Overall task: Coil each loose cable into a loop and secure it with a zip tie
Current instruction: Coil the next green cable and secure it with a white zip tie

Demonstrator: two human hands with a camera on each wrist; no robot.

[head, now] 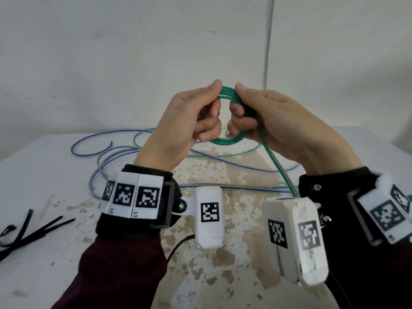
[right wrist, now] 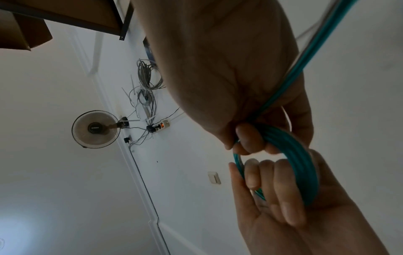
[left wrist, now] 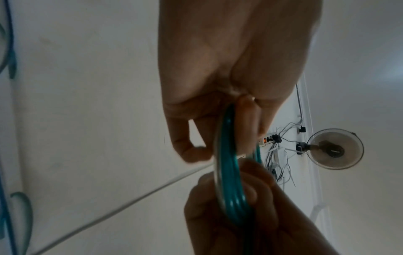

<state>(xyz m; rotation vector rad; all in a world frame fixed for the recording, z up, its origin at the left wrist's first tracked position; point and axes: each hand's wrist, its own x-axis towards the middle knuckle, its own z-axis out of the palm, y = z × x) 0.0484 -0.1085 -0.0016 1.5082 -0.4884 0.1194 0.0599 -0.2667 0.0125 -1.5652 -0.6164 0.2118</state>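
A green cable coil (head: pixel 224 141) of several turns is held up above the table between both hands. My left hand (head: pixel 209 108) grips its left side, thumb on top and fingers curled through the loop. My right hand (head: pixel 239 108) grips the right side the same way. In the left wrist view the coil (left wrist: pixel 226 163) runs edge-on between the left hand (left wrist: pixel 218 112) and the right hand (left wrist: pixel 240 215). The green tail (head: pixel 278 166) drops from the right hand toward the table, seen also as the tail (right wrist: pixel 305 60) beside the coil (right wrist: pixel 301 155). Several black zip ties (head: pixel 33 228) lie at the left.
A loose blue cable (head: pixel 100 139) and more green cable (head: pixel 142 134) sprawl across the far half of the white, worn table (head: pixel 55 253). A pale wall stands behind the table. The wrist views show a wall fan (right wrist: pixel 96 129) and a power strip.
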